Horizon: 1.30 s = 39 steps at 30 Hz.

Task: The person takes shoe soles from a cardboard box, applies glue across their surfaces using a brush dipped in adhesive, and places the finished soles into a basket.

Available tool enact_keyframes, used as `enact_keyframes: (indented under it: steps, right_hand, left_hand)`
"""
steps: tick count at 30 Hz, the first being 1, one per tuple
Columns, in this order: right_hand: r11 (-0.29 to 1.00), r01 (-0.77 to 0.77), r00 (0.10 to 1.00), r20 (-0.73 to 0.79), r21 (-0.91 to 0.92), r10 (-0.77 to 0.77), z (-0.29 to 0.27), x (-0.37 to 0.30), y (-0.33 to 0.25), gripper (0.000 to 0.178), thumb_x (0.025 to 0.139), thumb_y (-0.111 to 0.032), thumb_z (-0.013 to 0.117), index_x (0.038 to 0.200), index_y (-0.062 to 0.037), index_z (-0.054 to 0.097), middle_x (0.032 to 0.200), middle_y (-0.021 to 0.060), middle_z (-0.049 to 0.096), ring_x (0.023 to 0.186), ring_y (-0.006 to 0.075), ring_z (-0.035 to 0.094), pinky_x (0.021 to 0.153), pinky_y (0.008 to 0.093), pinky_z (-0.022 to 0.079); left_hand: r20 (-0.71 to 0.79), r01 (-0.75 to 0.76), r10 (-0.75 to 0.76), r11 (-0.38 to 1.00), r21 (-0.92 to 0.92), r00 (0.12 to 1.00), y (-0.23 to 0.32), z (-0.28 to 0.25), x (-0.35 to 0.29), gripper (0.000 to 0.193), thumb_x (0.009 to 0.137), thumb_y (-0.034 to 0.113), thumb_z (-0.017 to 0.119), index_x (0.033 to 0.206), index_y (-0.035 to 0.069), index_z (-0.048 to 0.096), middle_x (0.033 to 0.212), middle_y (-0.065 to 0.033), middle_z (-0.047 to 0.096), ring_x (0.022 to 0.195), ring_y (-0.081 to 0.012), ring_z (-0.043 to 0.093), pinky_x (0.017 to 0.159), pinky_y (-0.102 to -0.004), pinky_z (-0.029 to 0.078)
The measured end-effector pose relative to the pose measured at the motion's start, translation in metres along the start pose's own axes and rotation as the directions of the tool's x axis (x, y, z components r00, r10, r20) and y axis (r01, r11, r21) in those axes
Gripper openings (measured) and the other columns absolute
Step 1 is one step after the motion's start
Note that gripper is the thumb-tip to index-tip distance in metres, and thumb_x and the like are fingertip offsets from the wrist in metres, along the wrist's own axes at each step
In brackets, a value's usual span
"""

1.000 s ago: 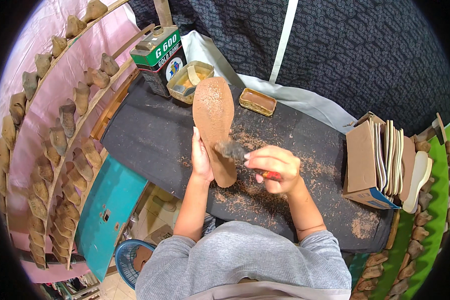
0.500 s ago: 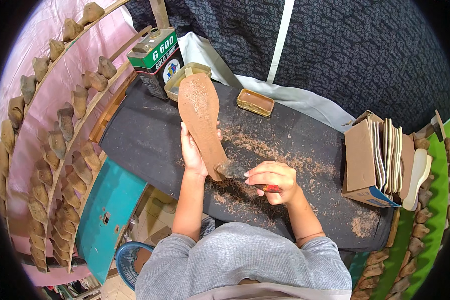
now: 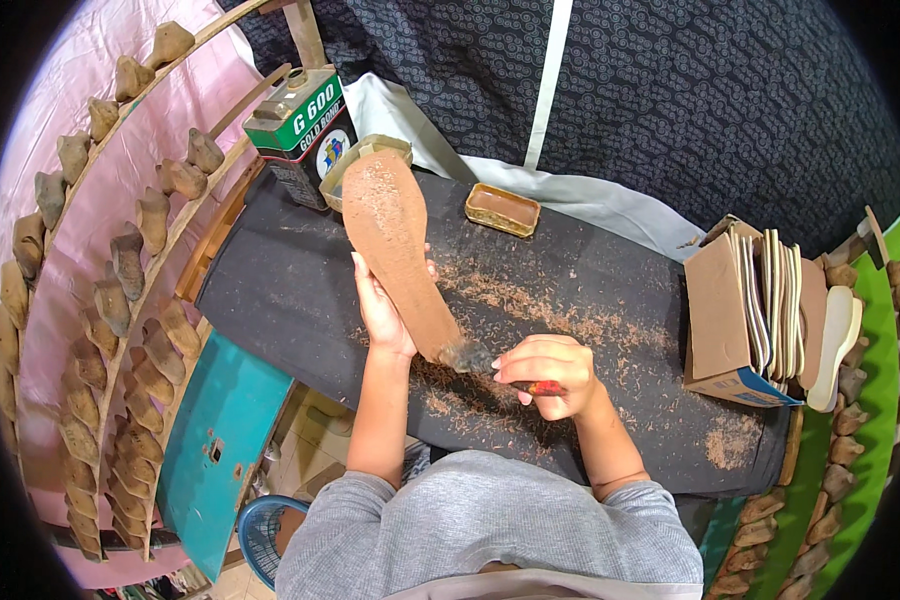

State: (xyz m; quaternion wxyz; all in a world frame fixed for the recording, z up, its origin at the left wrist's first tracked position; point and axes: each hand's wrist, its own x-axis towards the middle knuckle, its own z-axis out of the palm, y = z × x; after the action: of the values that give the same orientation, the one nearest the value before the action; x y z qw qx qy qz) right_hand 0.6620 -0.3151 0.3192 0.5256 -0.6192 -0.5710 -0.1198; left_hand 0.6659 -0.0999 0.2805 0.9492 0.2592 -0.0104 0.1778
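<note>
My left hand [image 3: 386,322] holds a brown shoe sole [image 3: 400,255] from beneath, its fingers wrapped around the edges. The sole tilts, wide end far and to the left, narrow end toward me. Pale flecks cover its wide end. In my right hand [image 3: 552,366] a brush with dark, worn bristles [image 3: 463,355] and a red handle is pinched. The bristles touch the narrow end of the sole. Brown shavings [image 3: 530,300] lie scattered on the dark cloth under both hands.
A glue can [image 3: 300,130] and a yellowish tray [image 3: 332,185] stand at the far left. Beyond the shavings sits a small shallow container [image 3: 503,210]. A cardboard box [image 3: 715,325] of pale soles is on the right. Racks of wooden shoe lasts [image 3: 127,262] flank the table [image 3: 270,290].
The sole tilts a little more, its narrow end shifting slightly right. The brush has moved a little toward me at that end. The whole view has shifted slightly.
</note>
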Motion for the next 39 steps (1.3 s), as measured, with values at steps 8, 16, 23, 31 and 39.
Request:
enact_keyframes:
  steps: [8, 16, 23, 31, 39]
  right_hand:
    - [1.0, 0.005, 0.991, -0.134, -0.021, -0.007, 0.006, 0.005, 0.002, 0.024, 0.062, -0.003, 0.068, 0.085, -0.0006, 0.068, 0.086, 0.0132, 0.067, 0.073, 0.0261, 0.066, 0.066, 0.0331, 0.054]
    - [1.0, 0.02, 0.998, -0.051, -0.006, -0.021, 0.003, 0.0, -0.001, 0.026, 0.058, 0.001, 0.066, 0.084, 0.0, 0.067, 0.081, 0.012, 0.067, 0.07, 0.0238, 0.066, 0.062, 0.0308, 0.053]
    - [0.995, 0.09, 0.99, -0.105, -0.053, -0.095, -0.007, 0.021, -0.009, 0.022, 0.058, -0.001, 0.068, 0.08, 0.001, 0.066, 0.079, 0.0123, 0.067, 0.069, 0.0246, 0.066, 0.061, 0.031, 0.054]
    - [0.945, 0.076, 0.954, -0.252, -0.319, -0.162, -0.029, 0.045, -0.001, 0.019, 0.062, 0.0, 0.066, 0.081, -0.0008, 0.066, 0.079, 0.0128, 0.067, 0.069, 0.0251, 0.066, 0.063, 0.0322, 0.054]
    - [0.917, 0.101, 0.88, -0.396, -0.385, -0.263, -0.025, 0.038, 0.009, 0.012, 0.075, -0.005, 0.066, 0.086, -0.0023, 0.066, 0.08, 0.0104, 0.067, 0.075, 0.0237, 0.066, 0.063, 0.0308, 0.054]
  left_hand:
    - [-0.019, -0.042, 0.043, 0.998, 0.04, 0.999, 0.003, 0.005, -0.003, 0.058, 0.096, 0.052, 0.025, 0.125, 0.006, 0.045, 0.101, -0.016, 0.057, 0.075, -0.0233, 0.056, 0.067, -0.0351, 0.049]
    - [-0.016, -0.034, 0.035, 0.998, 0.055, 0.999, 0.008, -0.001, -0.005, 0.06, 0.096, 0.053, 0.023, 0.126, 0.006, 0.045, 0.104, -0.0159, 0.056, 0.077, -0.0224, 0.055, 0.069, -0.0344, 0.048]
    - [0.074, 0.129, -0.14, 0.982, 0.139, 0.987, -0.006, 0.006, -0.022, 0.064, 0.096, 0.054, 0.021, 0.125, 0.002, 0.045, 0.104, -0.0146, 0.058, 0.08, -0.0208, 0.057, 0.07, -0.032, 0.05]
    - [0.046, 0.292, -0.302, 0.944, 0.152, 0.952, -0.017, 0.003, -0.038, 0.063, 0.096, 0.056, 0.022, 0.121, 0.004, 0.049, 0.099, -0.0093, 0.061, 0.084, -0.0171, 0.059, 0.074, -0.0307, 0.05]
    - [0.123, 0.295, -0.33, 0.926, 0.235, 0.936, -0.018, -0.004, -0.04, 0.064, 0.095, 0.056, 0.021, 0.116, 0.004, 0.052, 0.089, -0.0102, 0.062, 0.077, -0.0169, 0.06, 0.069, -0.0308, 0.05]
